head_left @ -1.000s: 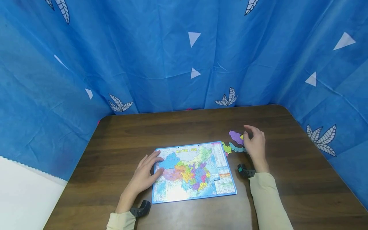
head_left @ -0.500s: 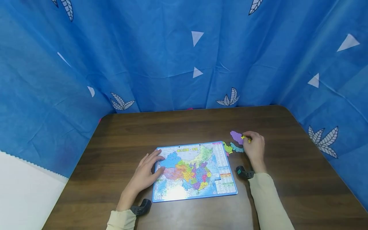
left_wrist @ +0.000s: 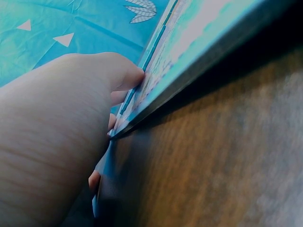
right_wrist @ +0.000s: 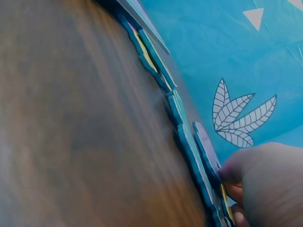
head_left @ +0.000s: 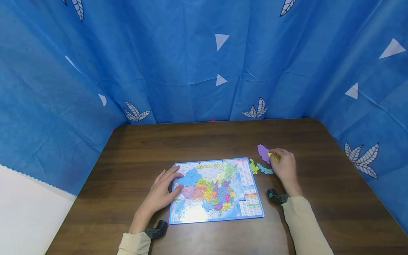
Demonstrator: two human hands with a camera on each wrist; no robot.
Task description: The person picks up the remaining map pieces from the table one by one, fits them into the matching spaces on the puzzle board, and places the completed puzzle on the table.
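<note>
A blue-rimmed map puzzle board (head_left: pixel 223 209) lies on the brown table. My left hand (head_left: pixel 162 193) rests on its left edge, fingers spread and straight, with the thumb on the map's face. In the left wrist view the thumb (left_wrist: pixel 125 73) touches the board (left_wrist: pixel 165 87) from above. Beyond the board's right side, my right hand (head_left: pixel 285 168) pinches a yellow puzzle piece (head_left: pixel 277 158) between thumb and fingers. A purple piece (head_left: pixel 263 153) lies against it. Teal (head_left: pixel 265 169) and green (head_left: pixel 253 166) pieces lie nearer the board. My fingers partly hide the yellow piece.
Blue curtains (head_left: pixel 191 63) with white triangles and leaf prints hang behind and beside the table (head_left: pixel 153 141). A white surface (head_left: pixel 28 212) shows at the lower left. Dark bands (head_left: pixel 157 230) sit on both wrists.
My right hand has come down, and its thumb and fingers have drawn together on the yellow piece. A pink sliver by the green piece has gone from sight. The left hand stays put.
</note>
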